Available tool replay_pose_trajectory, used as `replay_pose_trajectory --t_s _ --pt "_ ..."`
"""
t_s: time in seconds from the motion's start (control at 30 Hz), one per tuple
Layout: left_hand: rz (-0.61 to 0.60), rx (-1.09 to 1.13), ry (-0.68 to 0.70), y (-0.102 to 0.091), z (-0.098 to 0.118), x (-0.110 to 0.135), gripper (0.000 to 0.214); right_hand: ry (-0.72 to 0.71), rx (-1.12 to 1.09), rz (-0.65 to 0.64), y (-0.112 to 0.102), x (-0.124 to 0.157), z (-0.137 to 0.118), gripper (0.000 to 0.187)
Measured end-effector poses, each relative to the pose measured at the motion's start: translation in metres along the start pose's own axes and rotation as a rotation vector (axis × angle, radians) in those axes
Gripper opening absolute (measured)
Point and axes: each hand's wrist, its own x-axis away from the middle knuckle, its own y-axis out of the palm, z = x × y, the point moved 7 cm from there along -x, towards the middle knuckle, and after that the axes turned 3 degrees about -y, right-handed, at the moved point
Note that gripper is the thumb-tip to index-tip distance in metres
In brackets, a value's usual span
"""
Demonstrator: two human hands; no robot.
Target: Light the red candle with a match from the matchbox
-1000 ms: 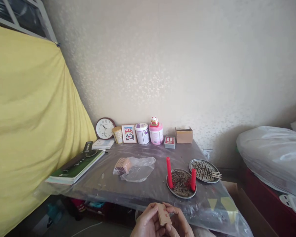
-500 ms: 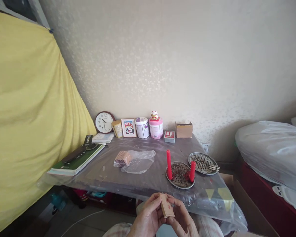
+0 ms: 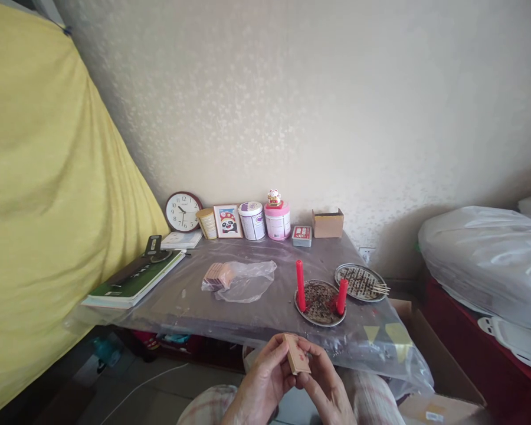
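Observation:
My left hand (image 3: 268,378) and my right hand (image 3: 325,381) both hold a small tan matchbox (image 3: 298,357) with red print, above my lap in front of the table edge. The left thumb and fingers grip its left side; the right fingers and thumb close on its right side. Beyond the hands a metal plate (image 3: 321,321) bears a tall red candle (image 3: 300,286) and a shorter red candle (image 3: 342,297), both upright and unlit. More tan boxes (image 3: 218,275) of the same look sit in a clear plastic bag (image 3: 250,282) on the table.
A second metal plate (image 3: 356,282) holds several pale sticks (image 3: 380,289). Along the wall stand a clock (image 3: 183,212), a paper cup (image 3: 207,224), a panda picture (image 3: 228,222), two tins (image 3: 252,221), a card box (image 3: 301,236) and a carton (image 3: 328,225). A green book (image 3: 135,280) lies left.
The whole scene sits slightly higher and further left in view, as the head has shifted. Both hands keep the matchbox, in nearly the same pose.

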Motion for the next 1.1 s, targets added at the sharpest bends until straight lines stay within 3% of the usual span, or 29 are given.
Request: replay_pose_trajectory --t_s 0.4,0.8,1.1 --pt "0.017 0.002 0.005 -0.002 -0.001 0.000 0.020 0.050 0.109 -0.062 0.001 0.001 0.001 0.040" --pt "0.007 0.041 0.009 0.001 0.003 0.001 0.017 0.032 0.105 -0.055 0.011 0.003 -0.015 0.039" --pt "0.046 0.044 -0.014 -0.005 0.000 0.004 0.023 0.052 0.098 -0.018 0.012 0.005 -0.003 0.037"
